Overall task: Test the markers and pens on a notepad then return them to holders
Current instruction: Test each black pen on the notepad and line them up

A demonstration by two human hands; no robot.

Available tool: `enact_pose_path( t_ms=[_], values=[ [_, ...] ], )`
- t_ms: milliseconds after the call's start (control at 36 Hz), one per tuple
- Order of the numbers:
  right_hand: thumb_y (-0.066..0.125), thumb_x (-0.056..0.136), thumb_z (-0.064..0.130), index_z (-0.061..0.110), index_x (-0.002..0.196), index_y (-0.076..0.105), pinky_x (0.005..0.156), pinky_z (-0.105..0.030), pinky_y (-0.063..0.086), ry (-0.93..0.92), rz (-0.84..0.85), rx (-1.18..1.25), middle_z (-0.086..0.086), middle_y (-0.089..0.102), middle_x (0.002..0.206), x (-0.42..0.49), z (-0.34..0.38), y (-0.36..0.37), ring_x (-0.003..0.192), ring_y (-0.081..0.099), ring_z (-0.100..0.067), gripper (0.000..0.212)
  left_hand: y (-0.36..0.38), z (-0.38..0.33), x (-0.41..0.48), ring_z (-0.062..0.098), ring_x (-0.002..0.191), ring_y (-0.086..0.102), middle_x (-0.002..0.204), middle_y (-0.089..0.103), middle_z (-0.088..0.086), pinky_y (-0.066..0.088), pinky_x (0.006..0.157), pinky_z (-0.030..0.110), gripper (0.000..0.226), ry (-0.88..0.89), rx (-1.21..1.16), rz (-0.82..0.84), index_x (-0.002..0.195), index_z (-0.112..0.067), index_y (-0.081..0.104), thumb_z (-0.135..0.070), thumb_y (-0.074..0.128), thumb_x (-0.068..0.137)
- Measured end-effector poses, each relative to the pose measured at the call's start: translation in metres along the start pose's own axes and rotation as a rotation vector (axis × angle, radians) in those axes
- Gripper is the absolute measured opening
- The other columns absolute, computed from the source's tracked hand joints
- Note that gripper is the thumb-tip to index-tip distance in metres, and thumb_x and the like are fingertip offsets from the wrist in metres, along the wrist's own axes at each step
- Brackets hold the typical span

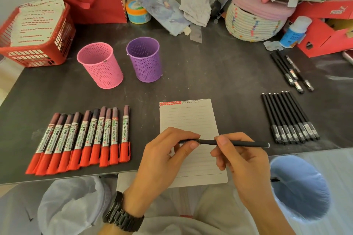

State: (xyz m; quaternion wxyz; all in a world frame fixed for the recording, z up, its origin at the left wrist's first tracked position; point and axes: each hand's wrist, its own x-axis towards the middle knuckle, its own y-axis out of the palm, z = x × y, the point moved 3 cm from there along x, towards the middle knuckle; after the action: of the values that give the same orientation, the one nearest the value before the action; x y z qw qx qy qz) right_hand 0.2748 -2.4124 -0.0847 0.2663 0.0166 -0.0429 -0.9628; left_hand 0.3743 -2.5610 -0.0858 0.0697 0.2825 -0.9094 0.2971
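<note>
black pen (248, 144) held level just above the lined notepad (188, 118), the left hand (164, 150) pinching its cap end and the right hand (240, 156) gripping the barrel: judged the capping or uncapping step of a pen test, the next move calling for a straight pull or push along the pen's axis. pink holder (101, 66) and purple holder (145, 61) stand beyond the pad, red-capped markers (86, 135) lie left. legible: "puma" on the red box (324, 11); marker labels perhaps "zoren", uncertain.
</note>
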Motion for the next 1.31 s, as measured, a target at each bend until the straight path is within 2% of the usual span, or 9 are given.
enact_pose_path(
  t_ms=[333, 500, 722, 833, 972, 1083, 1167, 1250, 1306],
  values=[
    [0.075, 0.087, 0.039, 0.022, 0.085, 0.074, 0.053, -0.021, 0.049, 0.057, 0.048, 0.017, -0.015, 0.071, 0.069, -0.005, -0.013, -0.001, 0.054, 0.061, -0.016, 0.018, 0.005, -0.003, -0.004, 0.004, 0.088, 0.064, 0.096, 0.07, -0.018, 0.041, 0.074, 0.006, 0.019, -0.011, -0.009, 0.025, 0.107, -0.026, 0.076, -0.029, 0.067, 0.09],
    [0.079, 0.075, 0.06, 0.019, 0.087, 0.074, 0.055, -0.023, 0.05, 0.108, 0.02, 0.069, -0.015, 0.07, 0.07, -0.006, -0.02, -0.003, 0.055, 0.06, -0.018, 0.043, 0.012, -0.003, -0.007, 0.003, 0.085, 0.062, 0.096, 0.067, -0.017, 0.043, 0.074, 0.008, 0.02, 0.043, 0.028, -0.014, 0.106, -0.024, 0.076, -0.033, 0.066, 0.092],
    [0.079, 0.077, 0.058, 0.02, 0.09, 0.075, 0.059, -0.024, 0.051, 0.124, 0.009, 0.123, -0.011, 0.07, 0.072, -0.001, -0.025, 0.002, 0.061, 0.062, -0.019, 0.04, 0.016, -0.003, -0.002, 0.004, 0.089, 0.066, 0.099, 0.068, -0.019, 0.051, 0.075, 0.015, 0.021, 0.085, 0.011, -0.082, 0.106, -0.025, 0.076, -0.034, 0.064, 0.091],
    [0.08, 0.077, 0.055, 0.022, 0.1, 0.075, 0.064, -0.024, 0.053, 0.086, -0.038, 0.136, -0.009, 0.071, 0.077, -0.001, -0.027, 0.008, 0.067, 0.064, -0.017, 0.04, 0.021, -0.007, 0.007, 0.004, 0.093, 0.066, 0.103, 0.068, -0.024, 0.051, 0.076, 0.016, 0.022, 0.085, -0.006, -0.076, 0.11, -0.035, 0.073, -0.036, 0.063, 0.09],
    [0.074, 0.088, 0.045, 0.038, 0.091, 0.074, 0.063, -0.018, 0.055, 0.023, -0.147, -0.051, 0.0, 0.075, 0.081, 0.014, -0.009, -0.014, 0.073, 0.07, -0.009, 0.008, 0.022, 0.002, 0.019, -0.006, 0.124, 0.048, 0.129, 0.053, -0.035, 0.038, 0.1, 0.011, 0.038, 0.029, 0.15, 0.046, 0.13, -0.051, 0.055, -0.056, 0.053, 0.092],
    [0.063, 0.088, 0.036, 0.027, 0.09, 0.072, 0.072, -0.021, 0.06, 0.024, -0.177, -0.213, 0.003, 0.076, 0.089, 0.045, 0.018, -0.065, 0.084, 0.074, -0.012, 0.012, 0.01, 0.022, 0.034, -0.003, 0.13, 0.039, 0.14, 0.049, -0.024, 0.033, 0.107, 0.026, 0.05, -0.07, 0.3, 0.028, 0.138, -0.044, 0.049, -0.056, 0.05, 0.089],
    [0.063, 0.097, 0.024, 0.024, 0.091, 0.069, 0.072, -0.028, 0.061, 0.025, -0.179, -0.519, 0.003, 0.074, 0.079, 0.067, 0.042, -0.114, 0.073, 0.072, -0.01, 0.009, 0.005, 0.039, 0.042, 0.012, 0.136, 0.039, 0.145, 0.049, -0.013, 0.031, 0.112, 0.035, 0.054, -0.136, 0.406, 0.061, 0.141, -0.036, 0.048, -0.052, 0.048, 0.089],
    [0.065, 0.093, 0.039, 0.035, 0.093, 0.07, 0.07, -0.026, 0.049, 0.053, -0.18, -0.892, 0.013, 0.072, 0.072, 0.087, 0.061, -0.161, 0.071, 0.069, -0.005, 0.007, 0.006, 0.052, 0.039, 0.016, 0.138, 0.039, 0.147, 0.048, -0.009, 0.028, 0.112, 0.034, 0.05, -0.173, 0.505, 0.086, 0.142, -0.032, 0.05, -0.055, 0.041, 0.098],
    [0.065, 0.091, 0.047, 0.034, 0.101, 0.067, 0.069, -0.028, 0.045, 0.137, -0.169, -1.13, 0.014, 0.071, 0.072, 0.1, 0.066, -0.186, 0.08, 0.067, -0.01, 0.017, 0.009, 0.056, 0.036, 0.018, 0.136, 0.041, 0.147, 0.049, -0.007, 0.029, 0.112, 0.036, 0.052, -0.162, 0.554, 0.099, 0.138, -0.028, 0.054, -0.055, 0.039, 0.096]
  ],
)
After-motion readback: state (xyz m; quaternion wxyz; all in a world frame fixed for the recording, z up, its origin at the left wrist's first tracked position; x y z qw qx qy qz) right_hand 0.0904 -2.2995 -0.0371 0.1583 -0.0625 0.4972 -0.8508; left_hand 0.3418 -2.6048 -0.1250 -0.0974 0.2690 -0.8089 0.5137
